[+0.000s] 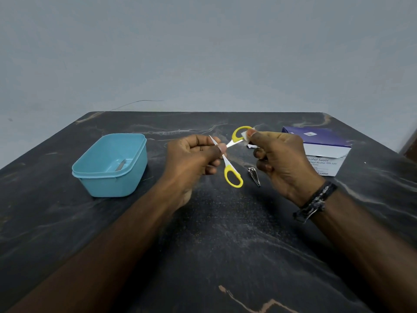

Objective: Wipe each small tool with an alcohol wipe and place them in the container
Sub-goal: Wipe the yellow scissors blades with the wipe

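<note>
Yellow-handled steel scissors (228,159), blades spread, sit pinched in your left hand (194,159); your right hand (282,159) presses a white wipe (244,135) to one loop, right of the blue plastic container (101,177), above dark marbled table (203,245).

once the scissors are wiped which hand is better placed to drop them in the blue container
Probably the left hand. It already grips the scissors by the blades, and the blue container sits on its side. The right hand holds the wipe, farther away.
</note>
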Motion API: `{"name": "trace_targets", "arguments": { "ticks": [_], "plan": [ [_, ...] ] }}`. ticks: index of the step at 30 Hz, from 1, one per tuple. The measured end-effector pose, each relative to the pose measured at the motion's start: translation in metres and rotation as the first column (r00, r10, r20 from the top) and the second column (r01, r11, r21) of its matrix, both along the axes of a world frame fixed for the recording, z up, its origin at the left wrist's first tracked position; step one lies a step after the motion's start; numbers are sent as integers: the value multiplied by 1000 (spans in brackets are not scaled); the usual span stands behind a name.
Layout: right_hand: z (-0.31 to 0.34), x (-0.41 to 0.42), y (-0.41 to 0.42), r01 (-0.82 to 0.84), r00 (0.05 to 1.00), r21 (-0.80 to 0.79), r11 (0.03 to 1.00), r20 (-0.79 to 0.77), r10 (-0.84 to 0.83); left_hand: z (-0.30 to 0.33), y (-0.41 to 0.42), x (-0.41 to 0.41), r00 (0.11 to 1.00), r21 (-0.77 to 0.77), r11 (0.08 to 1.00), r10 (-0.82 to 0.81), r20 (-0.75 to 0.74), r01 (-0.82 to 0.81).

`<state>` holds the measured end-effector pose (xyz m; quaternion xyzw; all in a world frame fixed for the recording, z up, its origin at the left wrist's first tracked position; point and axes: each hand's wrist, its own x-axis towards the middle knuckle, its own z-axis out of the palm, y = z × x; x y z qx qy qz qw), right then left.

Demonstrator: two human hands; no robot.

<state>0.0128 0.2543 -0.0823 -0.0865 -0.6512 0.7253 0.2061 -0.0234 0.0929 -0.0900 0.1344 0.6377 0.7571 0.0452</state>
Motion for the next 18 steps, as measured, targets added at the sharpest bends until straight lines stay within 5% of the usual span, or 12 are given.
{"name": "trace_targets", "arguments": {
  "ticks": [10, 18],
  "plan": [
    [-2, 6, -13, -214, 960, 37, 976, 194, 203, 9, -6, -4, 974, 282, 942, 133, 182, -181],
    [-1, 9, -14, -305, 935, 163, 938, 236, 264, 10, -5, -4, 977, 170, 963, 199, 73, -209]
  ]
}}
